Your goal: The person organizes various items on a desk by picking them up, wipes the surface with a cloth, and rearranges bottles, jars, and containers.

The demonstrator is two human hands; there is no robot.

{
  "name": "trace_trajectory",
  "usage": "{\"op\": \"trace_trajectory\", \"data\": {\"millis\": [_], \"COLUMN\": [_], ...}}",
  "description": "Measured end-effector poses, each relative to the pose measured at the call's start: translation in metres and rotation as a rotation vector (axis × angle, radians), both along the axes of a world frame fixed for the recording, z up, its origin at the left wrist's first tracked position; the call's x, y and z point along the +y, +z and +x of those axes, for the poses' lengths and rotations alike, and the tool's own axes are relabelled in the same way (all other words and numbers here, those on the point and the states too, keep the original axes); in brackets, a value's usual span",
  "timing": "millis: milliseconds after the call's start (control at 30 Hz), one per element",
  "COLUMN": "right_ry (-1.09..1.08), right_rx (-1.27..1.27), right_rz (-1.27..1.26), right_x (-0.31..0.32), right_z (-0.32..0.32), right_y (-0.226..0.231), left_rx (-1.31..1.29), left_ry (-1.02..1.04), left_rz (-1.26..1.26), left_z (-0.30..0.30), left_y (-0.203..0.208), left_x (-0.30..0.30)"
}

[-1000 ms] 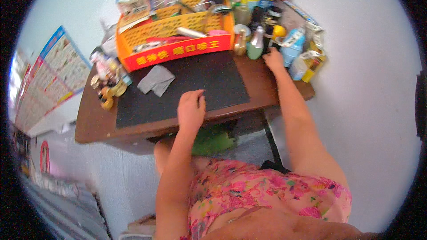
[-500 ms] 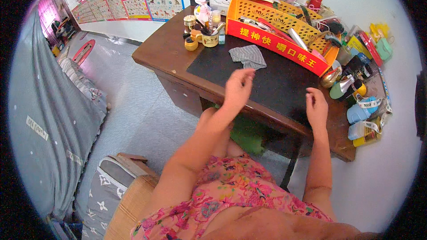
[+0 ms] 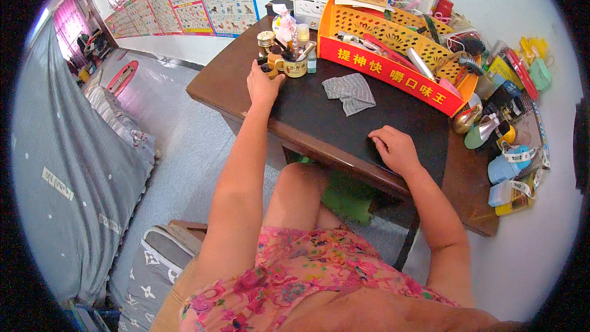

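My left hand is at the left end of the desk, its thumb and fingers around a small amber jar; the hand hides most of it. Right beside that jar stands a yellowish mug holding brushes and slim cosmetic sticks. Over the near part of the black desk mat rests my right hand, its fingers curled in with nothing visible in them. A grey striped cloth lies crumpled on the mat between the two hands.
A red-fronted yellow tray of pens, tools and books spans the back of the desk. Bottles, including a light-blue one, crowd the right edge by the wall. Small jars and a white pump bottle stand at the back left.
My left hand has moved left from near the cloth to the amber jar and closed around it. My right hand has shifted left over the mat, its fingers curling in.
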State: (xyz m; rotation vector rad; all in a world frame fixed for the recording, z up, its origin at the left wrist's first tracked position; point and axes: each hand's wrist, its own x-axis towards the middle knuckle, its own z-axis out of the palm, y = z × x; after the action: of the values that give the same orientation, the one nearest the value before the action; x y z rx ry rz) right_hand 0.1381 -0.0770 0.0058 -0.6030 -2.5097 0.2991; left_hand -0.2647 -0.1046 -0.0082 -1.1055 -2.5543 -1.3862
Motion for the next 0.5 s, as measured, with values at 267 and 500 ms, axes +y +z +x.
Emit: {"op": "trace_trajectory", "data": {"millis": [267, 500], "right_ry": [-0.066, -0.015], "right_rx": [-0.072, -0.004], "right_rz": [-0.005, -0.004], "right_x": [-0.007, -0.002], "right_z": [-0.001, -0.005], "right_y": [0.005, 0.001], "left_rx": [0.426, 0.663], "left_ry": [0.005, 0.136], "left_rz": [0.110, 0.075], "left_z": [0.028, 0.007], "left_y": [-0.002, -0.007], "left_x": [0.001, 0.020]}}
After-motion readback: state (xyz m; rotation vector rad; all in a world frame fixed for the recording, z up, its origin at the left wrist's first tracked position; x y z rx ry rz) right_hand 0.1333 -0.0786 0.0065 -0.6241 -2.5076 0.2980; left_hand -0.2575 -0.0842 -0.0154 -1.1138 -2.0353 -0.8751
